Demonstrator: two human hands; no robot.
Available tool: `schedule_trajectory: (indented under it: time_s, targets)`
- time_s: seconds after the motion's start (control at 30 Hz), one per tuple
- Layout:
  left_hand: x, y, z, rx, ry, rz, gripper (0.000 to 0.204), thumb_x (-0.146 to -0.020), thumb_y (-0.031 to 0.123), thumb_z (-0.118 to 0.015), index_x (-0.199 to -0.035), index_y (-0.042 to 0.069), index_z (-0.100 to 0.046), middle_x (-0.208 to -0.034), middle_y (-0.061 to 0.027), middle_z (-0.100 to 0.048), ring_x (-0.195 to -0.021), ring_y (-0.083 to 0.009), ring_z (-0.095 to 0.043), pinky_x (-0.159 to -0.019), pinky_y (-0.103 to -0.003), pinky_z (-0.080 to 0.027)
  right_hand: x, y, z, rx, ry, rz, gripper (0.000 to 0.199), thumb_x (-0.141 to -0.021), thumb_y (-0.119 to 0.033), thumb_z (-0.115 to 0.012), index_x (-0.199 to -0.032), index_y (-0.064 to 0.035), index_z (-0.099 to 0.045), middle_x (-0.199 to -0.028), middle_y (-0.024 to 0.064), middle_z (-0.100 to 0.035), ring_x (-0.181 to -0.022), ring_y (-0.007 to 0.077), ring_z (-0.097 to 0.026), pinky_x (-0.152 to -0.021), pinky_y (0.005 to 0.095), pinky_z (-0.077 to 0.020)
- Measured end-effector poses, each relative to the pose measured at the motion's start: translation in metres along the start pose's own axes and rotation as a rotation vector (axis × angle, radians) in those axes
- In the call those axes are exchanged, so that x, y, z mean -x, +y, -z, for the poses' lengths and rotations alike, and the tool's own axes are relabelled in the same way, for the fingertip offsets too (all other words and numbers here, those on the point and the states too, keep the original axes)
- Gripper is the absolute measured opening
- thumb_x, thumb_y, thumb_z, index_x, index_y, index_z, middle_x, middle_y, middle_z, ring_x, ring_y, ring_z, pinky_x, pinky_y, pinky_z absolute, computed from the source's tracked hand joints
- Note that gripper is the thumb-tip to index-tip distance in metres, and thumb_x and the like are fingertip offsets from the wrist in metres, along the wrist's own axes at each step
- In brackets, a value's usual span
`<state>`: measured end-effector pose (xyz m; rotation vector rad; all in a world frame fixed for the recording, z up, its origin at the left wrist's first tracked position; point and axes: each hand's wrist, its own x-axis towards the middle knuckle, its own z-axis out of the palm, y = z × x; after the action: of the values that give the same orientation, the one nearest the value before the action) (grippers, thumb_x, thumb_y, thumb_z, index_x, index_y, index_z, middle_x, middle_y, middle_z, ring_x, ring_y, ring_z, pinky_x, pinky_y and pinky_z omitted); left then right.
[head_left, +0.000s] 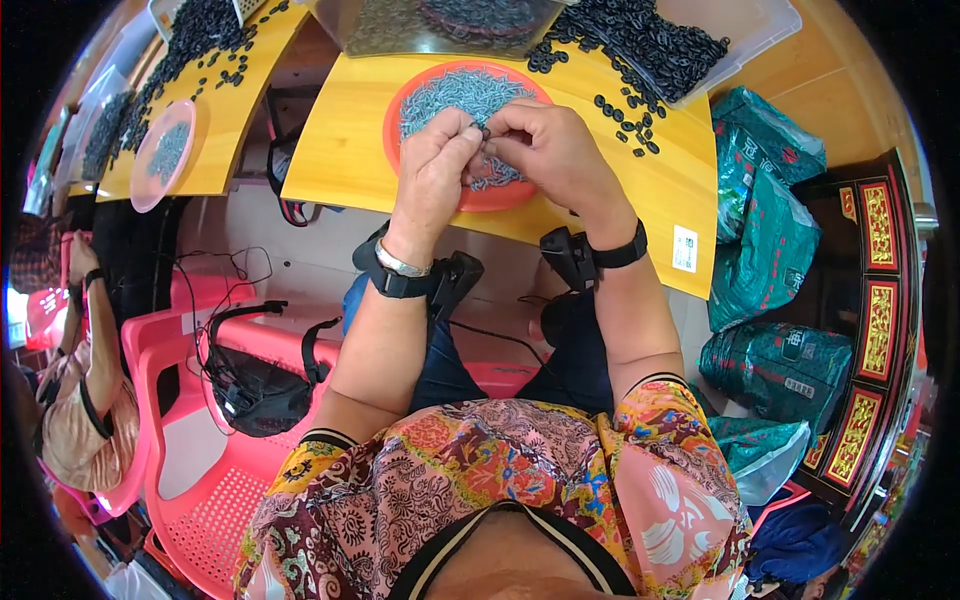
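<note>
Both my hands meet over a red round plate (488, 203) heaped with small silvery screws (455, 95). My left hand (432, 165) pinches a small black plastic piece (484, 131) between thumb and forefinger. From the other side, my right hand (555, 150) has its fingertips closed on the same piece. Whether a screw sits in it is too small to tell. Loose oval black pieces (630, 125) lie on the yellow table (340, 130) to the right of the plate.
A clear bin (435, 40) stands beyond the plate; another tub (750, 40) spills black pieces at far right. Green bags (770, 250) line the right side. A pink chair (230, 500) holding a black bag (260, 390) is at left, near another person (95, 420) and a pink plate (150, 195).
</note>
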<state>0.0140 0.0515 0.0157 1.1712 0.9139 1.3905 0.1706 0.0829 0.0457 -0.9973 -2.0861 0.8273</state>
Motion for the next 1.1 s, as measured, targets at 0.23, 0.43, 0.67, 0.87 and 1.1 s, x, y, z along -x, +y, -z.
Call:
schedule_trajectory:
  time_s: [0.23, 0.43, 0.67, 0.87, 1.1]
  targets:
    - [0.002, 0.002, -0.004, -0.091, -0.014, -0.046, 0.014, -0.087, 0.009, -0.049, -0.075, 0.001, -0.051, -0.06, -0.0023, -0.052, -0.055, -0.0093, -0.047, -0.051, -0.025, -0.039, 0.0, -0.002, 0.008, -0.264, 0.041, -0.113, 0.01, -0.084, -0.006, -0.061, -0.088, 0.0028, -0.065, -0.079, 0.0011, -0.064, -0.074, 0.0057, -0.056, -0.067, 0.0205, -0.0462]
    - [0.004, 0.003, -0.003, -0.237, -0.058, -0.071, 0.014, -0.089, 0.012, -0.047, -0.079, 0.004, -0.051, -0.068, -0.0001, -0.052, -0.061, -0.008, -0.049, -0.056, -0.021, -0.041, 0.002, -0.008, 0.012, -0.293, 0.107, -0.106, 0.012, -0.084, -0.007, -0.062, -0.091, 0.0027, -0.065, -0.08, 0.001, -0.064, -0.073, 0.0053, -0.056, -0.067, 0.0206, -0.0463]
    - [0.004, 0.005, -0.004, -0.269, -0.042, -0.082, 0.014, -0.089, 0.012, -0.047, -0.078, 0.003, -0.051, -0.066, -0.0003, -0.051, -0.061, -0.008, -0.049, -0.055, -0.022, -0.041, 0.001, -0.009, 0.009, -0.238, 0.078, -0.109, 0.012, -0.084, -0.007, -0.061, -0.091, 0.0027, -0.065, -0.078, 0.0008, -0.064, -0.072, 0.0044, -0.055, -0.066, 0.0201, -0.046]
    - [0.004, 0.0, -0.004, -0.295, -0.034, -0.095, 0.013, -0.089, 0.01, -0.048, -0.08, 0.002, -0.053, -0.067, -0.0006, -0.053, -0.061, -0.0077, -0.05, -0.056, -0.022, -0.041, 0.002, -0.009, 0.01, -0.296, 0.116, -0.123, 0.012, -0.084, -0.007, -0.061, -0.091, 0.0026, -0.065, -0.078, 0.0009, -0.064, -0.072, 0.0046, -0.055, -0.066, 0.02, -0.0462]
    - [0.005, 0.002, -0.005, -0.312, -0.021, -0.117, 0.012, -0.088, 0.009, -0.05, -0.079, 0.002, -0.053, -0.066, -0.0002, -0.051, -0.061, -0.0079, -0.05, -0.055, -0.023, -0.04, 0.002, -0.008, 0.009, -0.208, 0.087, -0.106, 0.011, -0.084, -0.007, -0.061, -0.088, 0.0024, -0.064, -0.076, -0.0006, -0.062, -0.07, 0.0046, -0.054, -0.064, 0.0198, -0.045]
